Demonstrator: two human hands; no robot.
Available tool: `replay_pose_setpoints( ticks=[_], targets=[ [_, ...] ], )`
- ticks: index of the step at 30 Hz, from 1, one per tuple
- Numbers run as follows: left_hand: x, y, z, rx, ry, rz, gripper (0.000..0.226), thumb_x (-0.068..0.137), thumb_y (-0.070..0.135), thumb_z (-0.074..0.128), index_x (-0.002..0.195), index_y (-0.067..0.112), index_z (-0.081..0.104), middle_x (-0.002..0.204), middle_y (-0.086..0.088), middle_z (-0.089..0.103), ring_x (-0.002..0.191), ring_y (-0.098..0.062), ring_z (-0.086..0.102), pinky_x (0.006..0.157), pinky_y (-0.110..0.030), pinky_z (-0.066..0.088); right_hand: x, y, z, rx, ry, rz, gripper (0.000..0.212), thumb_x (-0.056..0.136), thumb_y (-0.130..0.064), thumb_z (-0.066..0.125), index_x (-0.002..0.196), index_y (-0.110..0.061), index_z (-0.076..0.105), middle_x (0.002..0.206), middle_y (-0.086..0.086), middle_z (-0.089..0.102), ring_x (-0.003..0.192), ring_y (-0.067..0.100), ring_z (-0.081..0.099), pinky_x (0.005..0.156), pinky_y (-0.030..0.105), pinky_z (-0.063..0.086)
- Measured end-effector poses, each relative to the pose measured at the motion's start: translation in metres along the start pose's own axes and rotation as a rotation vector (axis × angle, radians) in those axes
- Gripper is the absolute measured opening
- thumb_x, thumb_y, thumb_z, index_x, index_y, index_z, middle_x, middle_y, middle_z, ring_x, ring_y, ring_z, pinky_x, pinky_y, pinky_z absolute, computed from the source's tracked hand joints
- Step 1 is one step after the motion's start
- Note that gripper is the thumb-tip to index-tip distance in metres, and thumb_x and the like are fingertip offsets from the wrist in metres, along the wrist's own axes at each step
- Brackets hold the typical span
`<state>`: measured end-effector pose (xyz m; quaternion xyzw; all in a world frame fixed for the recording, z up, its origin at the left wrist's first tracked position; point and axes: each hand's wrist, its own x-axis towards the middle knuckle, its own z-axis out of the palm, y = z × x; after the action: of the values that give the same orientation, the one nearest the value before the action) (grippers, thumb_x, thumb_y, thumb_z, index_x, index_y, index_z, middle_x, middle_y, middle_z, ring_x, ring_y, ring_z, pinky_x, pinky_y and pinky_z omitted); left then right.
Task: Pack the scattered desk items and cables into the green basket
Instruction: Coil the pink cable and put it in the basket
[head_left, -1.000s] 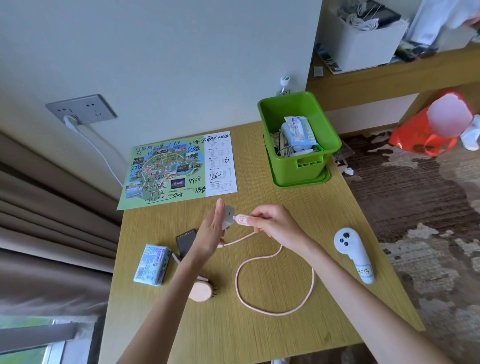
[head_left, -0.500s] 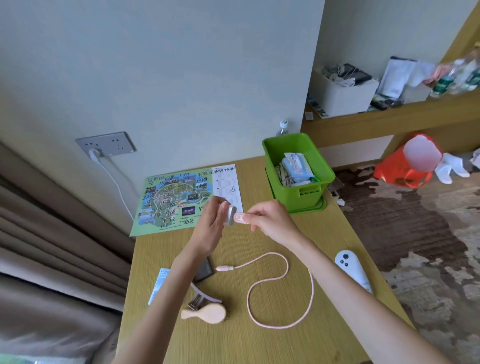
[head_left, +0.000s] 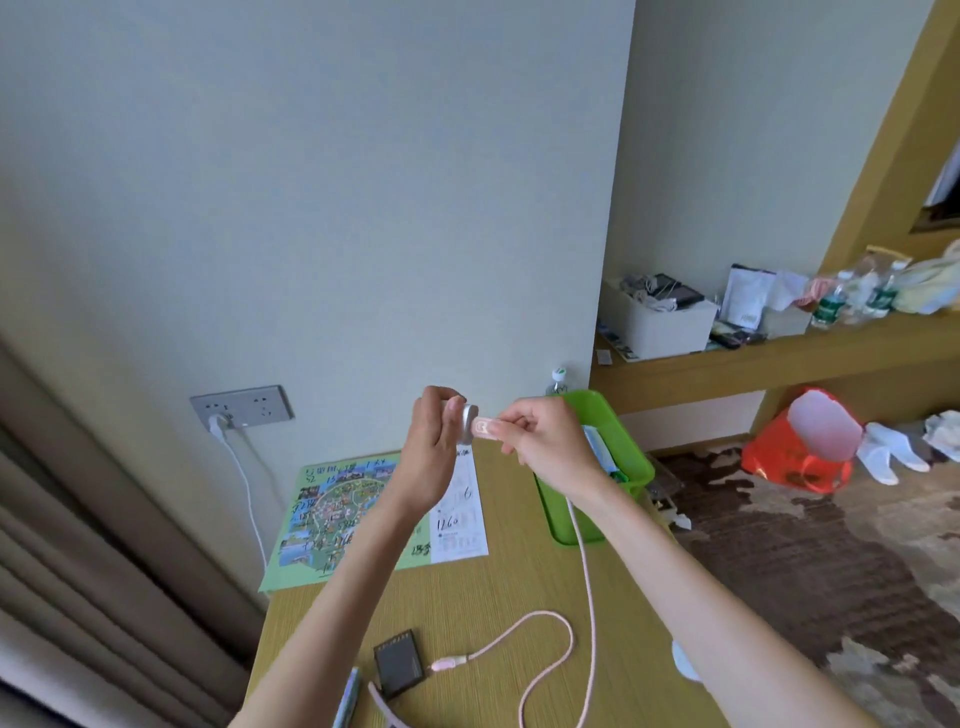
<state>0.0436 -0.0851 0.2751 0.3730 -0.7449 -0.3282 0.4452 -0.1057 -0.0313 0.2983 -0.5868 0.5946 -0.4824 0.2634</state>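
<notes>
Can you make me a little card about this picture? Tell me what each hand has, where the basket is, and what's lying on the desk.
left hand: grips a small white charger plug
right hand: pinches one end of the pink cable, touching the plug
cable: hangs down, loops on the desk
green basket: behind the right hand, packets inside
also on desk: map, small black card

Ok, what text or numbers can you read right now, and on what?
"6": handwritten on the map leaflet, white panel.
"1260": handwritten just below it.
Rest of the map leaflet's handwriting and print: too blurred.
Mark on the pink cable plug: not legible.
Labels of the water bottles on the shelf: too small.
</notes>
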Motion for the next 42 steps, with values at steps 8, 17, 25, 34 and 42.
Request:
replay_pose_setpoints(
  ticks=[8,17,25,34,42],
  targets=[
    [0.054,0.077,-0.035,-0.407,0.275,-0.112,0.047,0.09,0.039,0.063,0.125,0.014,0.043,0.106,-0.004,0.055,0.079,-0.013,0.057,0.066,-0.023,0.047,0.024,-0.067,-0.033,0.303,-0.008,-0.147,0.016,0.093,-0.011,0.061,0.1,0.001,0.069,0.07,0.007,0.062,0.052,0.011,0.052,0.047,0.023,0.041],
    [0.073,0.101,-0.068,-0.998,0.247,-0.303,0.025,0.087,0.042,0.066,0.089,0.018,0.066,0.076,0.005,0.056,0.069,-0.007,0.054,0.076,-0.019,0.044,0.049,-0.075,-0.06,0.32,-0.229,-0.103,0.02,0.091,-0.022,0.065,0.092,-0.004,0.072,0.057,0.0,0.042,0.047,0.007,0.031,0.043,0.019,0.021],
    [0.085,0.11,-0.114,-1.38,0.325,-0.144,0.027,0.097,0.039,0.051,0.098,0.012,0.05,0.069,-0.003,0.068,0.067,-0.009,0.068,0.067,-0.026,0.058,0.068,-0.03,-0.076,0.389,-0.27,-0.016,0.03,0.077,-0.037,0.074,0.081,-0.008,0.07,0.053,-0.005,0.035,0.049,0.01,0.03,0.055,0.023,0.027],
    [0.096,0.106,-0.118,-0.654,0.106,-0.272,0.028,0.094,0.042,0.057,0.099,0.017,0.046,0.085,0.001,0.05,0.048,-0.004,0.039,0.058,-0.021,0.026,0.099,-0.088,-0.081,0.441,-0.254,-0.158,0.016,0.095,-0.018,0.057,0.093,-0.005,0.066,0.061,-0.004,0.036,0.051,0.009,0.032,0.05,0.021,0.024],
    [0.094,0.128,-0.093,-0.354,-0.368,-0.061,0.009,0.09,0.033,0.066,0.094,0.025,0.064,0.077,0.008,0.055,0.076,-0.008,0.05,0.075,-0.021,0.046,0.106,-0.155,-0.065,0.119,-0.338,-0.324,0.026,0.094,-0.027,0.061,0.089,-0.002,0.068,0.058,-0.001,0.045,0.047,0.008,0.034,0.045,0.017,0.026]
  ],
)
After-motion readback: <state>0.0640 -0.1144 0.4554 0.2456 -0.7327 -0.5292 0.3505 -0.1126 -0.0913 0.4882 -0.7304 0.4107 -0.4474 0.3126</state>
